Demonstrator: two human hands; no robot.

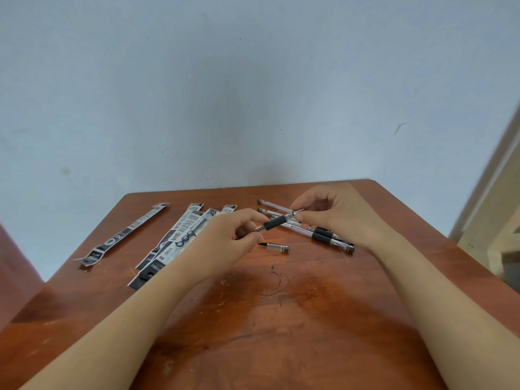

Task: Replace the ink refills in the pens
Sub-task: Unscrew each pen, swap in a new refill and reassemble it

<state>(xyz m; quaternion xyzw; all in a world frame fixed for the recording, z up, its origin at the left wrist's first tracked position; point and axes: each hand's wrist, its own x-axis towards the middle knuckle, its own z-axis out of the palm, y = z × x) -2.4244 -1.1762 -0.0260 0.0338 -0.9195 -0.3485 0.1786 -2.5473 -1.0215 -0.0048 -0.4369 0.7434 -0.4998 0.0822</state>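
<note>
Left hand [233, 235] grips pen [277, 220] by barrel, right hand [332, 218] pinches its metal tip, above far-middle desk [281, 319]. Pen likely light, stiff, slick plastic; black rubber sleeve surest hold.

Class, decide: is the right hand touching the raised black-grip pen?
Touching. The head view shows the right hand pinching the tip end of the pen, with no gap between them.

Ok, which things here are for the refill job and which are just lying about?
In the job: pen in left hand and right hand; loose cap; other pens; refill packets.
Lying about: lone packet, apart at left; scribbles on table.
</note>
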